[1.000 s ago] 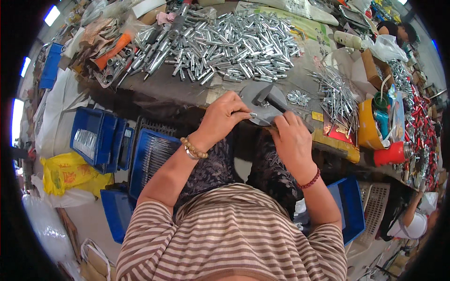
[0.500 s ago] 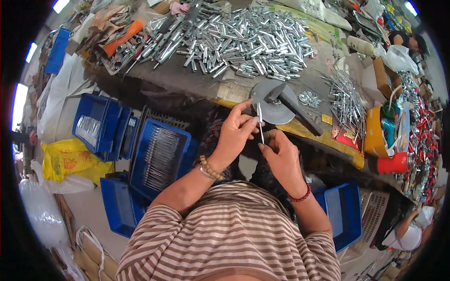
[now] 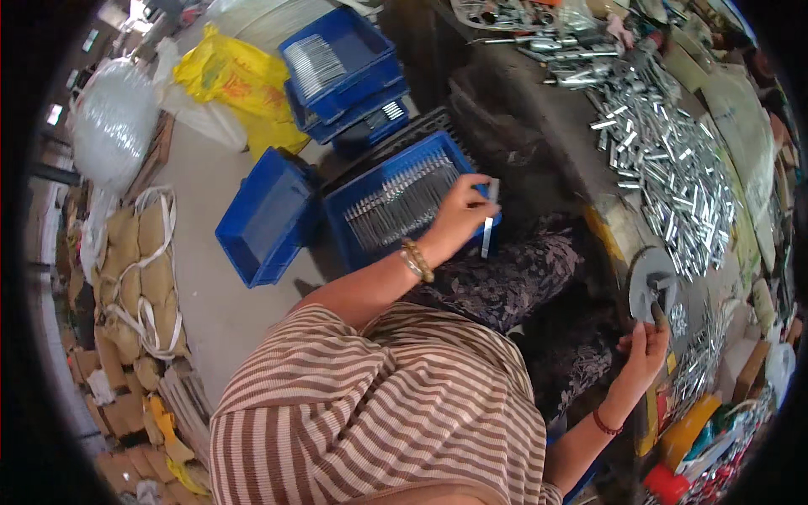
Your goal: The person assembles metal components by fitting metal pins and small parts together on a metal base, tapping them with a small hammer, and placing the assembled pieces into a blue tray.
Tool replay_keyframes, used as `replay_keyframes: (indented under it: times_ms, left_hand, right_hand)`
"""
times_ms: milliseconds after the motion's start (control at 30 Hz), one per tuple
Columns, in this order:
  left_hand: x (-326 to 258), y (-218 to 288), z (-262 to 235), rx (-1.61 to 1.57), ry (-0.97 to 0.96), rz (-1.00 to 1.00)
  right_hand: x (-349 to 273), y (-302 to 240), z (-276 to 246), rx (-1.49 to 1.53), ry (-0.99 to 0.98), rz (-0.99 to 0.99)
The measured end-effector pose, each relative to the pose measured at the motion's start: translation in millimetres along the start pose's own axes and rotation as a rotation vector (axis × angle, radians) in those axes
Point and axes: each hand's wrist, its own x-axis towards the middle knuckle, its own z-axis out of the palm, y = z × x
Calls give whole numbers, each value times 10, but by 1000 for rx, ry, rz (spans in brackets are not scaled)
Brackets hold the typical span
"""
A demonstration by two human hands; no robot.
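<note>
A: Where is the left hand (image 3: 459, 217)?

B: Out over the blue bin (image 3: 396, 200) on the floor, the one filled with a row of thin metal rods (image 3: 396, 195). Its grip is pinched on two short metal strips (image 3: 488, 225); one hangs down from the fingers, the other sticks up just above them. (A beaded bracelet sits on that wrist.)

A: And the right hand (image 3: 644, 353)?

B: Up at the desk (image 3: 555, 109) edge, well apart from the left. The fingers are curled loosely, thumb raised, and the thumb tip touches a small grey press tool (image 3: 652, 286) with a round plate. I cannot tell whether that grip is closed on anything.

A: What lies around them?

B: A heap of shiny metal tubes (image 3: 673, 168) spreads over the desk beyond the press tool. On the floor, an empty blue bin (image 3: 269, 219) stands just beside the filled one, and two stacked blue bins (image 3: 345, 63) sit farther off, next to a yellow plastic bag (image 3: 227, 80). The person wears a brown-and-white striped shirt and patterned dark trousers.
</note>
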Motion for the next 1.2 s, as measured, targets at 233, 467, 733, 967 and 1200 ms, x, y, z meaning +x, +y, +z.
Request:
replay_keyframes:
  times_ms: [233, 467, 733, 967, 1200]
  left_hand:
    - [-77, -1431, -1557, 222, 435, -214]
    - [84, -1701, -1764, 523, 606, -126]
    - [156, -1408, -1677, 883, 596, -42]
    - [619, 100, -652, 530, 380, 224]
    - [1220, 1112, 846, 358, -51, 593]
  right_hand:
    - [65, 64, 33, 95, 27, 32]
    - [104, 46, 39, 88, 32, 39]
    - [56, 30, 76, 169, 71, 61]
    - [61, 68, 60, 216, -31, 75]
    - [-17, 54, -54, 240, -44, 63]
